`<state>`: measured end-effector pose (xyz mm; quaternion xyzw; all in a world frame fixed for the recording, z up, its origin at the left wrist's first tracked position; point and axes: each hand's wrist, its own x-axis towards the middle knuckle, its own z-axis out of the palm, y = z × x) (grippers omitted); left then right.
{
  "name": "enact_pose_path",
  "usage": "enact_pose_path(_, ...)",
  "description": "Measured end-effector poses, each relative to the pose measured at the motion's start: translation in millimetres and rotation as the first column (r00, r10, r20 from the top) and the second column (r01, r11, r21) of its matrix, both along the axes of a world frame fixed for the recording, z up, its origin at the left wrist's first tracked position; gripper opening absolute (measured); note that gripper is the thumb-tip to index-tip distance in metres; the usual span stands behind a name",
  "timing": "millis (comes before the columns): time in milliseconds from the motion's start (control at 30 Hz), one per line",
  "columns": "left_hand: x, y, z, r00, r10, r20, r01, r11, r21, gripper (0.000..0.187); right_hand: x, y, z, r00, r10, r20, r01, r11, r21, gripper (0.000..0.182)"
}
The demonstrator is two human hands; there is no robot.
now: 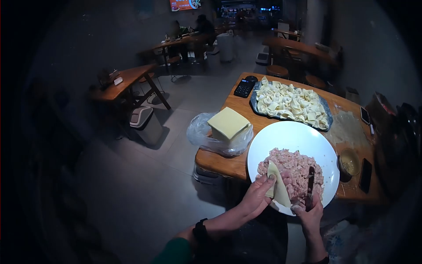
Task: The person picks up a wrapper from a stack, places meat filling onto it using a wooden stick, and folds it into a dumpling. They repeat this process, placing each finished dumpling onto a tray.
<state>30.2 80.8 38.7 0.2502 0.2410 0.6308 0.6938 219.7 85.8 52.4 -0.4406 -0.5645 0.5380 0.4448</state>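
Over the near rim of a large white plate [285,132], my left hand [256,194] pinches a pale, folded wonton wrapper [279,188]. Pink minced meat [290,163] is heaped on that plate. My right hand [310,215] grips a dark, narrow flat stick [311,181], whose upper end lies against the meat's right side. Left of the plate, a stack of square wrappers [228,123] sits in an open clear plastic bag [201,134]. Behind it, many folded wontons [290,103] cover a dark tray [254,105]. Whether filling is inside the held wrapper is hidden.
A small bowl [350,163] and a phone [365,176] lie right of the plate; another phone [365,115] is farther back. A black calculator [244,88] sits at the table's far corner. A bin [147,125] stands on the floor; people [204,31] sit at a distant table.
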Motion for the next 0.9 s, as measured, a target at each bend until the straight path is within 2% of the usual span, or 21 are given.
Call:
enact_pose_path(33,6,0,-1,0.964,0.019,0.266,-0.002,0.998,-0.061,0.038,-10,-5,-10,0.999,0.027,-0.025,-0.026,0.999,0.028,0.049)
enact_pose_path(100,13,-5,10,0.955,0.027,0.295,-0.004,0.997,-0.079,0.039,-36,-14,-11,0.991,-0.044,-0.127,0.048,0.999,0.025,0.051)
enact_pose_path(133,16,-7,10,0.961,0.055,0.27,-0.019,0.991,-0.135,0.038,-45,-18,-8,0.983,-0.062,-0.171,0.063,0.998,-0.001,0.045)
enact_pose_path(167,16,-9,6,0.954,0.005,0.3,0.011,0.999,-0.054,0.038,-51,-19,-12,0.968,-0.108,-0.225,0.132,0.987,0.095,0.034)
enact_pose_path(200,17,-10,10,0.945,0.044,0.325,-0.028,0.998,-0.052,0.037,-55,-19,-19,0.946,-0.19,-0.263,0.221,0.971,0.096,0.027)
enact_pose_path(300,14,-9,-1,0.925,-0.033,0.378,0.014,0.999,0.052,0.037,-56,-20,-19,0.92,-0.237,-0.313,0.285,0.951,0.117,0.024)
enact_pose_path(367,16,-7,-5,0.937,0.052,0.346,-0.056,0.998,0.002,0.037,-57,-17,-19,0.903,-0.173,-0.394,0.286,0.926,0.248,0.023)
enact_pose_path(400,17,-7,-3,0.935,0.044,0.351,-0.049,0.999,0.004,0.037,-57,-15,-17,0.903,-0.179,-0.39,0.291,0.923,0.251,0.023)
enact_pose_path(467,19,-10,4,0.99,0.107,0.09,-0.106,0.994,-0.02,0.037,-57,-12,-13,0.863,-0.281,-0.42,0.349,0.933,0.093,0.02)
enact_pose_path(500,22,-10,6,0.985,0.171,0.028,-0.17,0.985,-0.018,0.024,-55,-11,-7,0.876,-0.239,-0.42,0.32,0.938,0.134,0.019)
enact_pose_path(533,20,-9,3,0.987,0.161,0.029,-0.16,0.987,-0.019,0.024,-51,-8,-2,0.874,-0.248,-0.419,0.329,0.935,0.133,0.019)
enact_pose_path(567,15,-8,-4,0.931,0.199,-0.305,-0.193,0.98,0.05,0.022,-46,-5,2,0.942,-0.159,-0.295,0.245,0.928,0.282,0.02)
enact_pose_path(600,11,-7,-7,0.766,0.235,-0.598,-0.198,0.972,0.129,0.02,-40,2,5,0.985,-0.083,-0.151,0.139,0.901,0.412,0.022)
enact_pose_path(633,11,-11,-2,0.674,0.294,-0.678,-0.203,0.956,0.212,0.016,-33,20,4,0.998,-0.051,0.029,0.012,0.666,0.746,0.041)
enact_pose_path(667,7,-12,4,0.68,0.285,-0.676,-0.193,0.958,0.21,0.016,-27,26,6,0.998,-0.062,0.033,0.017,0.668,0.744,0.041)
enact_pose_path(700,1,-12,10,0.393,0.445,-0.805,-0.075,0.888,0.454,0.02,-23,28,14,0.97,-0.109,0.218,-0.116,0.58,0.806,0.046)
enact_pose_path(733,-2,-10,13,0.082,0.617,-0.783,0.119,0.774,0.622,0.025,-20,30,18,0.905,-0.172,0.388,-0.262,0.492,0.83,0.05)
enact_pose_path(767,-3,-4,5,0.053,0.655,-0.754,0.137,0.743,0.655,0.033,-17,32,18,0.859,-0.216,0.465,-0.32,0.483,0.815,0.039)
enact_pose_path(800,-2,-3,4,0.054,0.658,-0.751,0.138,0.74,0.658,0.033,-14,34,20,0.858,-0.219,0.465,-0.32,0.48,0.817,0.039)
enact_pose_path(867,-2,-1,5,-0.039,0.676,-0.736,0.206,0.726,0.656,0.034,-11,41,25,0.776,-0.18,0.604,-0.452,0.509,0.733,0.028)
enact_pose_path(900,-1,0,7,-0.037,0.671,-0.74,0.201,0.731,0.653,0.035,-12,41,32,0.748,-0.161,0.644,-0.484,0.532,0.695,0.022)
